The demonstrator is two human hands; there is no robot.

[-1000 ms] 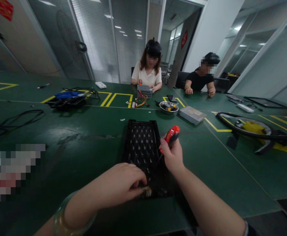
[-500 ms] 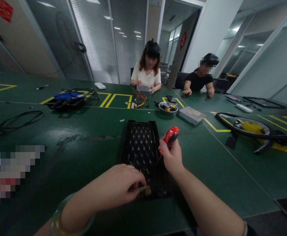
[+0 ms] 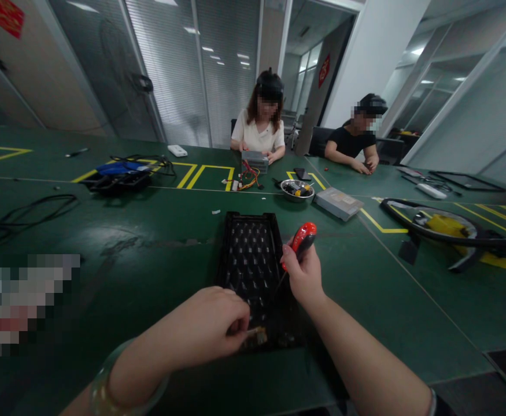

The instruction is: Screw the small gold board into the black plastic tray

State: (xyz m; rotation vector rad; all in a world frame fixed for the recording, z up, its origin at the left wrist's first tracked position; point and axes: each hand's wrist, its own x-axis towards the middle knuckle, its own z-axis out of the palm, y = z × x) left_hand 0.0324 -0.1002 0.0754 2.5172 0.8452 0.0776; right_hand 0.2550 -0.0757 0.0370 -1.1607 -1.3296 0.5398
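A black tray-like case (image 3: 253,260) with rows of small shiny shapes lies on the green table in front of me. My right hand (image 3: 305,271) is wrapped round the red and black handle of a screwdriver (image 3: 305,237), whose thin shaft slants down over the case's right side. Over the near left corner of the case, my left hand (image 3: 218,323) pinches a small brownish part (image 3: 259,334) between thumb and fingers. The near end of the case is dark, and its details are hard to make out.
Beyond the case stand a metal bowl of small parts (image 3: 296,190) and a flat metal box (image 3: 338,203). A round black frame with yellow material (image 3: 447,225) lies right, a blue and black bundle (image 3: 122,173) left. Two people sit opposite, one with a grey box (image 3: 255,162).
My left hand has shifted slightly left, while my right hand keeps almost the same pose. Across the table, the person in black has brought both hands together.
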